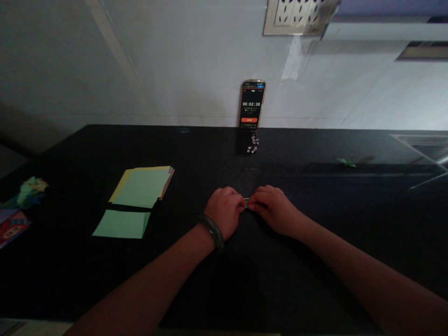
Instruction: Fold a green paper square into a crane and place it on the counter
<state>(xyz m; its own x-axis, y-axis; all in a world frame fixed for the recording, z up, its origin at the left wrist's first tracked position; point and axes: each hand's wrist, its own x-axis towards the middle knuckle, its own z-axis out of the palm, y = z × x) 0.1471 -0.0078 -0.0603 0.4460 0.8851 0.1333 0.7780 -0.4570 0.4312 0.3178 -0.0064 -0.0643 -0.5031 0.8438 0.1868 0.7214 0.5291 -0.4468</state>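
Note:
Between my fingertips is a small folded piece of green paper (pixel 247 203), mostly hidden by the fingers. My left hand (pixel 226 210), with a dark bangle (pixel 213 231) on its wrist, pinches the paper's left end. From the other side my right hand (pixel 273 207) pinches its right end. Both hands rest low over the black countertop (pixel 196 158). Off to the left lies a stack of coloured paper (pixel 143 186) with a light green sheet on top. Just in front of the stack is a separate green sheet (pixel 121 224), its right edge bent.
A phone (pixel 252 105) showing a timer leans on the wall, with a beaded strap (pixel 253 143) before it. A small green folded paper piece (pixel 347 162) lies back right. Crumpled paper (pixel 31 191) and a red packet (pixel 13 227) sit far left. A sink edge (pixel 420 140) shows right.

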